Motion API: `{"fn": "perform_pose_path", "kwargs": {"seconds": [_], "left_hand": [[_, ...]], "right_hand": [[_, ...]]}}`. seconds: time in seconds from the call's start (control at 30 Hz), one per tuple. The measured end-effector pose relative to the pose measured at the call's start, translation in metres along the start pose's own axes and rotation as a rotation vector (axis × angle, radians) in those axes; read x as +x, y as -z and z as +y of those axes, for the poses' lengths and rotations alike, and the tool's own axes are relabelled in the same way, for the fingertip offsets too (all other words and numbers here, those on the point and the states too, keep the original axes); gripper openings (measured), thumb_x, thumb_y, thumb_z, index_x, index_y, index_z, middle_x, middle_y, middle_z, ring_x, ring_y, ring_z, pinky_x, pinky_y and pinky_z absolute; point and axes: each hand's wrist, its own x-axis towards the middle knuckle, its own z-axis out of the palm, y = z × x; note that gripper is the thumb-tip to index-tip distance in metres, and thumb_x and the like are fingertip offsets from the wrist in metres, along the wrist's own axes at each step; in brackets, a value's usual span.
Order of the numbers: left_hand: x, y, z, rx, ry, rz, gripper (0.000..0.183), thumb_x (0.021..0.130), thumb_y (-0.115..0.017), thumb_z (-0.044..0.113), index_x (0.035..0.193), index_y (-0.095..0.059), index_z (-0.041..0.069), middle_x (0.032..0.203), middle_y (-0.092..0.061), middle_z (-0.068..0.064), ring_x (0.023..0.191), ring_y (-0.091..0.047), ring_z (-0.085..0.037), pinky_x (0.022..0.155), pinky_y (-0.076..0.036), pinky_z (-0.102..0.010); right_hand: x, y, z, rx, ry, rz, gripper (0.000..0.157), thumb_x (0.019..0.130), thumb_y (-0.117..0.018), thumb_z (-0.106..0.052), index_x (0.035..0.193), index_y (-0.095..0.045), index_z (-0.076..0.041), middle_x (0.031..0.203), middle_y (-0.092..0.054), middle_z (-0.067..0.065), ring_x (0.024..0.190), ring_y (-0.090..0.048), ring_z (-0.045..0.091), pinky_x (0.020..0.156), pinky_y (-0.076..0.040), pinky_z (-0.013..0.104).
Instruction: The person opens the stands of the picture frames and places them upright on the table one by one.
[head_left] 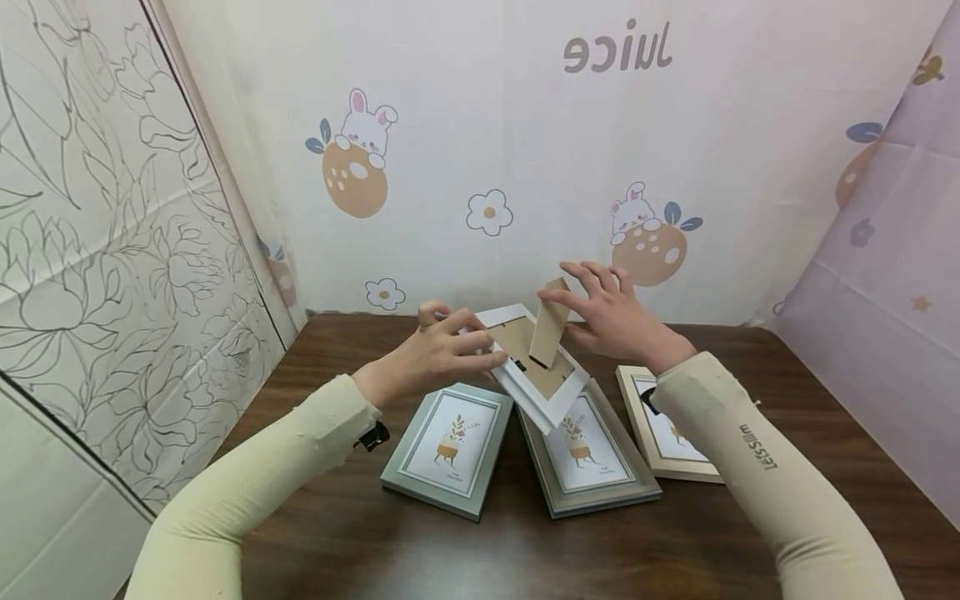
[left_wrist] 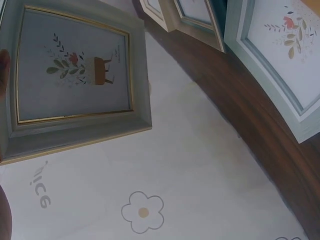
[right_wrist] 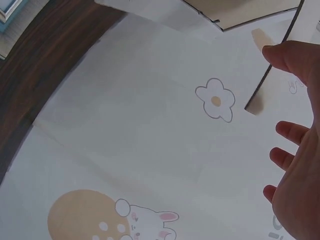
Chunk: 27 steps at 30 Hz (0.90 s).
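Note:
A white photo frame (head_left: pixel 553 410) is held up above the table, its brown backing board (head_left: pixel 517 337) facing the head camera. My left hand (head_left: pixel 453 343) grips it along its left edge. From the back, a flat easel stand (head_left: pixel 549 333) is swung outward; my right hand (head_left: pixel 611 310) pinches its free end. In the right wrist view, the thumb (right_wrist: pixel 292 56) presses on the stand's edge. The left wrist view shows the held frame's front (left_wrist: pixel 75 82), with a gold inner border and a plant print.
On the dark wooden table (head_left: pixel 322 533) lie a pale green photo frame (head_left: pixel 450 442), a grey-brown one (head_left: pixel 592 454) partly beneath the raised frame, and a cream one (head_left: pixel 645 417) partly covered by my right forearm. A patterned curtain (head_left: pixel 465 108) stands behind the table.

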Motion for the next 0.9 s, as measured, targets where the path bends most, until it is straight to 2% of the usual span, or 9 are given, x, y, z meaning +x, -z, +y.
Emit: {"fn": "perform_pose_path", "kwargs": {"seconds": [0.1, 0.3, 0.4, 0.63, 0.9], "left_hand": [[0.001, 0.001, 0.000, 0.011, 0.006, -0.010, 0.037, 0.079, -0.086, 0.026, 0.112, -0.071, 0.030, 0.096, -0.060, 0.008, 0.099, -0.051, -0.015, 0.086, -0.022, -0.050], [0.001, -0.001, 0.000, 0.014, 0.012, 0.043, 0.033, 0.079, -0.083, 0.035, 0.109, -0.071, 0.029, 0.094, -0.060, 0.008, 0.095, -0.052, -0.015, 0.085, -0.022, -0.049], [0.001, -0.002, 0.000, 0.018, 0.031, 0.046, 0.035, 0.078, -0.083, 0.038, 0.109, -0.070, 0.029, 0.097, -0.059, 0.007, 0.096, -0.052, -0.017, 0.084, -0.022, -0.049], [-0.003, -0.002, -0.003, -0.018, 0.106, 0.010, 0.043, 0.074, -0.088, 0.032, 0.112, -0.070, 0.022, 0.101, -0.060, 0.003, 0.098, -0.050, -0.021, 0.084, -0.023, -0.052], [-0.005, -0.006, -0.006, -0.087, 0.203, 0.059, 0.042, 0.072, -0.090, 0.026, 0.109, -0.070, 0.020, 0.095, -0.058, 0.004, 0.091, -0.048, -0.020, 0.084, -0.023, -0.052]], "right_hand": [[-0.001, 0.001, -0.001, 0.005, -0.004, 0.008, 0.058, 0.086, -0.074, -0.015, 0.139, -0.052, -0.022, 0.151, -0.031, 0.023, 0.134, -0.026, 0.045, 0.099, -0.017, 0.066], [-0.007, 0.006, -0.002, 0.010, -0.054, 0.002, 0.059, 0.089, -0.073, -0.020, 0.142, -0.048, -0.021, 0.152, -0.028, 0.023, 0.134, -0.025, 0.047, 0.098, -0.017, 0.066], [-0.013, 0.010, 0.000, 0.012, -0.095, -0.019, 0.059, 0.090, -0.070, -0.021, 0.144, -0.046, -0.021, 0.153, -0.025, 0.023, 0.135, -0.022, 0.047, 0.098, -0.015, 0.065], [-0.030, 0.017, 0.014, 0.014, -0.184, -0.019, 0.059, 0.090, -0.069, -0.020, 0.144, -0.045, -0.019, 0.151, -0.024, 0.024, 0.134, -0.019, 0.047, 0.098, -0.012, 0.065], [-0.053, 0.022, 0.026, 0.020, -0.285, -0.002, 0.062, 0.090, -0.070, -0.019, 0.146, -0.042, -0.018, 0.151, -0.023, 0.024, 0.135, -0.018, 0.047, 0.096, -0.011, 0.066]]}}
